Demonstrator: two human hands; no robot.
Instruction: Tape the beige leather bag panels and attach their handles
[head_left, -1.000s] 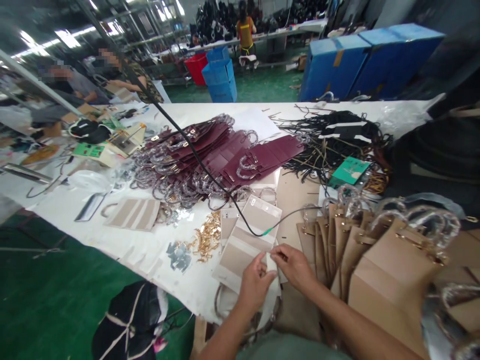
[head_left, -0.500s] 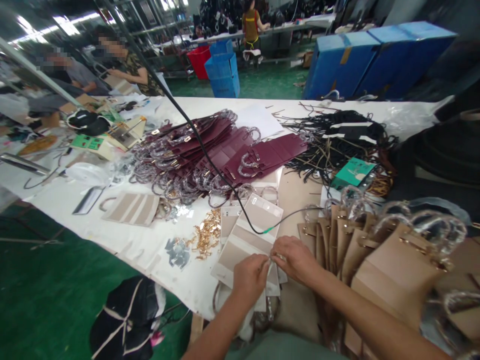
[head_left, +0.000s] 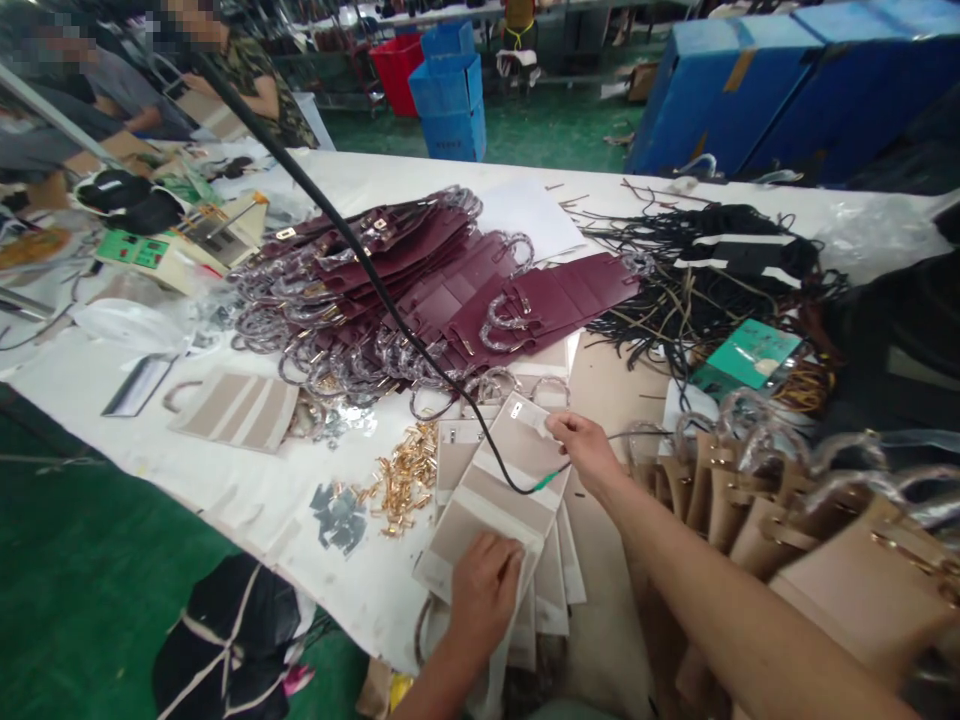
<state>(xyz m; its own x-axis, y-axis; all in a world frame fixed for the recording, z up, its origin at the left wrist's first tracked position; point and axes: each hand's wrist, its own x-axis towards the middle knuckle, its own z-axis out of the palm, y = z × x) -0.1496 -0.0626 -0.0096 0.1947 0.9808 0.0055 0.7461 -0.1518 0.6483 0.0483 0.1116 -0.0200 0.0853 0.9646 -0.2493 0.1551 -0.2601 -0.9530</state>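
Beige bag panel (head_left: pixel 472 515) atop stack (head_left: pixel 553 600) on counter (head_left: pixel 255 490). Right hand (head_left: pixel 589 450) now apart from left hand (head_left: pixel 486 580), moved to upper edge, narrow; left curled low; grips unclear. Work apparently shifts upward. One top panel, two hands, one cable (head_left: pixel 289 160); gold fittings (head_left: pixel 405 480) uncountable.

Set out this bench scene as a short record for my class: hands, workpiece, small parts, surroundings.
Workpiece: flat beige piece with pale stripes
Left hand: bent, over its lower part; grip unclear
Right hand: at its upper right edge; grip unclear
Small parts: shiny gold metal pieces and flat grey pieces, piled to its left
Beyond: burgundy bags with plastic-wrapped handles
At right: tan bags with plastic-wrapped handles
In front: thin black cable
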